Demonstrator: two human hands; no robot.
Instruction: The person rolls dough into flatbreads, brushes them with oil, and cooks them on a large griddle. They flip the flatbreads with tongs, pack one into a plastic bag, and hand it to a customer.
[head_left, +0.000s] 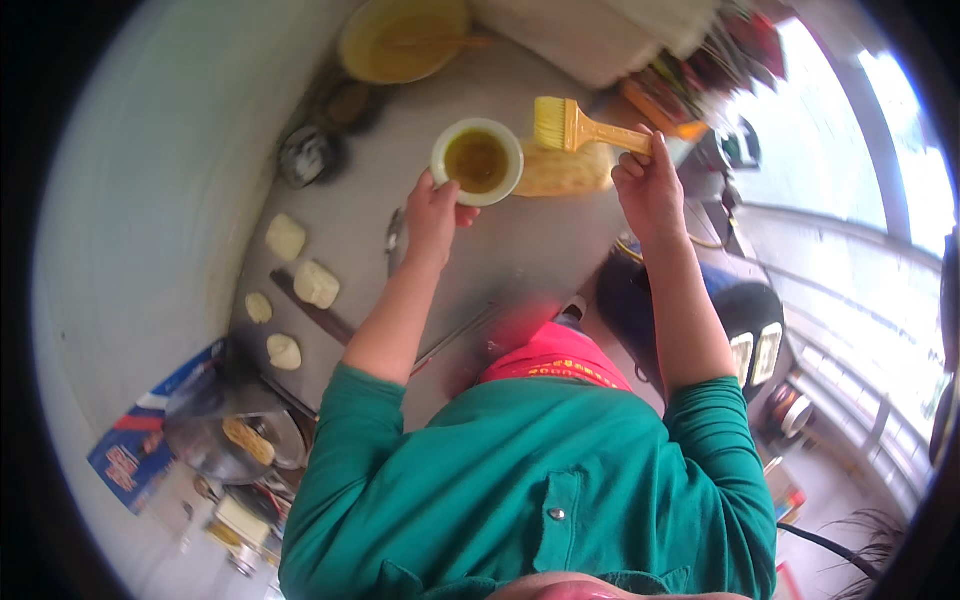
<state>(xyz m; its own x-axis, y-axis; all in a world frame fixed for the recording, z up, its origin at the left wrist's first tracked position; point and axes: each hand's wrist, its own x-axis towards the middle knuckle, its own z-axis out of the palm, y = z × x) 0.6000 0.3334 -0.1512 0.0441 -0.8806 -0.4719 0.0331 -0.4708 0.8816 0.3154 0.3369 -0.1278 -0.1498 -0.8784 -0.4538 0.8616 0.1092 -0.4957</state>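
My left hand (435, 217) grips the rim and side of a small white bowl (514, 176) that holds yellow-brown liquid. In my right hand (649, 184) is the wooden handle of a pastry brush (592, 133), its yellow bristles pointing left, to the right of the bowl and apart from it. Below the brush, a long flat golden bread (566, 171) lies on the grey worktop (510, 247). Several pieces of pale dough, among them one blocky piece (316, 284) and another above it (286, 237), lie on the worktop left of my left forearm.
A large yellowish bowl (405, 41) with a stick across it stands at the back, near a dark round container (306, 156). At lower left, a metal pan (217, 450) holds a browned bread piece (249, 441). A dark rounded appliance (712, 307) stands right of my right forearm.
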